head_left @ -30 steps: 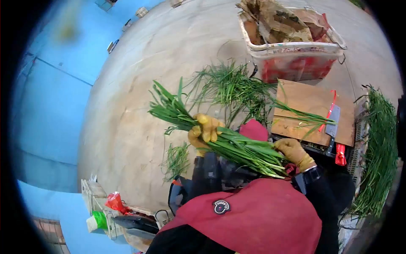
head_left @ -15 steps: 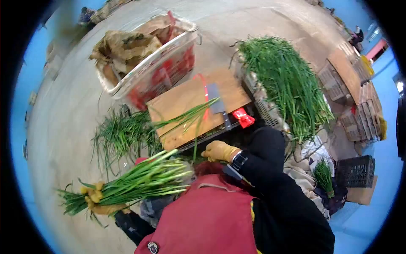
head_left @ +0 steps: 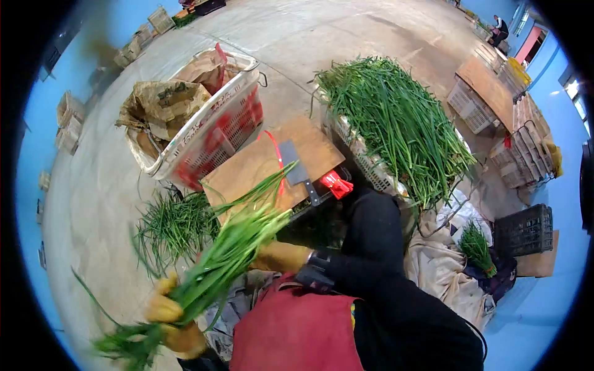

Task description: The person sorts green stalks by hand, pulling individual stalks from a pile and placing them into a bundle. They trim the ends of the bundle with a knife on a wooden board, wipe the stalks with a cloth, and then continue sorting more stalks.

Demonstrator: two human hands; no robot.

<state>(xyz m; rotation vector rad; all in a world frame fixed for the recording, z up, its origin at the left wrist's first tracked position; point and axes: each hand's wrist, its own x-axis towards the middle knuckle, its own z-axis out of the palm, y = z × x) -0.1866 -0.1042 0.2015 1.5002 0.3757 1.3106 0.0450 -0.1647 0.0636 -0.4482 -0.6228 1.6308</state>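
Note:
A bunch of garlic chives [head_left: 232,253] is gripped in my left hand [head_left: 170,312], which wears a yellow glove. The leafy ends hang down at the lower left, and the pale stems point up and right, blurred by motion. My right hand [head_left: 281,255], also gloved, is beside the stem ends; its fingers are hidden behind the bunch. Just beyond stands a wooden board [head_left: 244,170], and on it lie a cleaver [head_left: 294,167], a red strip [head_left: 276,157] and a few loose stalks [head_left: 260,193]. A red plastic packet [head_left: 336,184] sits by the cleaver's handle.
A white crate heaped with chives [head_left: 396,123] stands to the right. At the left are a large white basket [head_left: 213,111] with brown sacking and a chive pile [head_left: 176,229] on the floor. A black crate [head_left: 523,230] and a small tied bunch [head_left: 476,250] lie at the right.
My left hand has moved right and slightly down, turning the bunch more upright. My right hand has shifted left and down to the stem ends. The view has swung slightly.

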